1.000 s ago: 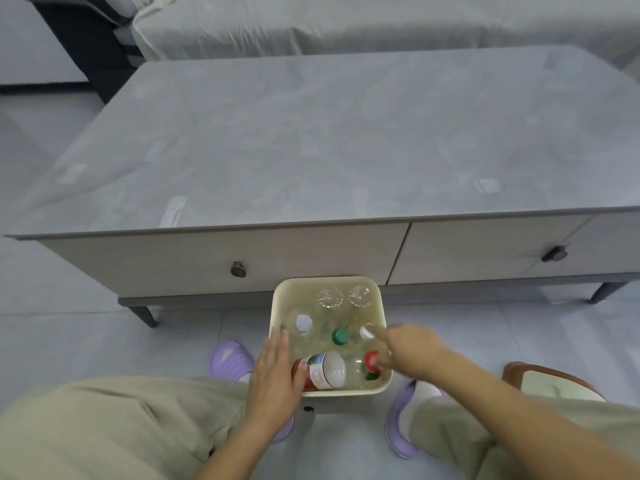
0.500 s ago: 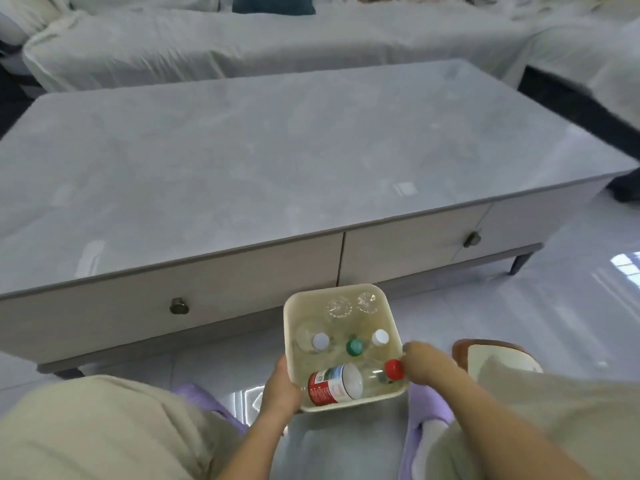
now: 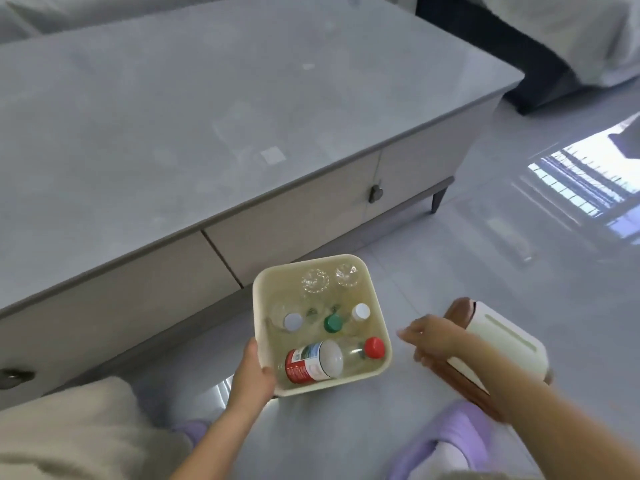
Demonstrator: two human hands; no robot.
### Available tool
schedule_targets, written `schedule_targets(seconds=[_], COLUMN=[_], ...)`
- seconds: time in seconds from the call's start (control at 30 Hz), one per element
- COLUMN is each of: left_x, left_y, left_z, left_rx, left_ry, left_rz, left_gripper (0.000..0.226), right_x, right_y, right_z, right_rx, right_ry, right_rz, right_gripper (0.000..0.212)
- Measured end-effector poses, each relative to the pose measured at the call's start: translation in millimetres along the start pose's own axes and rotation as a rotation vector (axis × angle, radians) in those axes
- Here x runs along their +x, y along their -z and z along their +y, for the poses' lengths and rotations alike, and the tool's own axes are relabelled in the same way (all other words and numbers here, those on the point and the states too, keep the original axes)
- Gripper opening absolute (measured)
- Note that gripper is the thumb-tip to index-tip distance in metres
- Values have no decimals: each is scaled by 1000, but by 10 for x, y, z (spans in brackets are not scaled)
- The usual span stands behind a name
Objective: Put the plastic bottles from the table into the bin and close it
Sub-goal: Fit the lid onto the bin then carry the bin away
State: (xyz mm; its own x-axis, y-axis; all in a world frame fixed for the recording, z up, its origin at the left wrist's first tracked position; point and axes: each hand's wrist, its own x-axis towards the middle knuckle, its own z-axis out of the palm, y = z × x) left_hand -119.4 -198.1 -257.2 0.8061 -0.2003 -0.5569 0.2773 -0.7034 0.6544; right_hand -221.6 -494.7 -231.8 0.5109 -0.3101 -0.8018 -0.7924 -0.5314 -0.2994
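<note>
Head view: six bottles point(image 3: 313, 361), one bin point(image 3: 381, 317).

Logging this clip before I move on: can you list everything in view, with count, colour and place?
bin: one, cream, open, on the floor in front of the table
bottles: about six, clear plastic, in the bin; one with a red cap and red label lies on top, the rest stand beneath, some cap up, two at the far wall bottom up
lid: one, cream top with brown rim, on the floor right of the bin
table: one, grey top, beige drawers with dark knobs
sofa: light cover, dark base, behind the table
slippers: two, purple, on the person's feet
left hand: grips the bin's near left rim
right hand: open, at the lid
</note>
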Motion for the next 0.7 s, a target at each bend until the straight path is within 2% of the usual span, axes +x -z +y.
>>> schedule_targets(seconds=[0.07,0.13,0.23,0.3,0.43,0.47,0.53,0.6,0.67,0.7], left_x=[21,-50,-313,-554,-897,-940,-882,-683,-456,-376], left_y=[-68,-174,-454,-736,-1528,-1773,-2341,-2914,-3331,-3495], left_z=[-29,30,319,564,937,1026,1111,1108,1037,1002], left_rx=[15,62,103,64,8,14,40,-8,-83,-125], left_ry=[49,11,-237,-412,-672,-653,-429,-82,258,380], left_rz=[39,134,242,165,-225,-356,-571,-625,-632,-651], left_gripper=[69,78,76,76,79,77,70,62,50,50], right_x=[44,53,152,259,483,549,678,802,940,981], right_y=[382,726,1043,1109,1093,1085,1033,991,937,898], right_z=[314,757,1536,1951,2292,2330,2414,2504,2634,2674], right_rx=[-172,-358,-553,-574,-510,-481,-383,-201,7,120], right_ry=[-44,-96,-256,-303,-299,-288,-261,-246,-238,-241], right_rz=[40,72,87,58,48,42,22,34,94,102], right_gripper=[43,36,68,83,98,100,104,117,144,146])
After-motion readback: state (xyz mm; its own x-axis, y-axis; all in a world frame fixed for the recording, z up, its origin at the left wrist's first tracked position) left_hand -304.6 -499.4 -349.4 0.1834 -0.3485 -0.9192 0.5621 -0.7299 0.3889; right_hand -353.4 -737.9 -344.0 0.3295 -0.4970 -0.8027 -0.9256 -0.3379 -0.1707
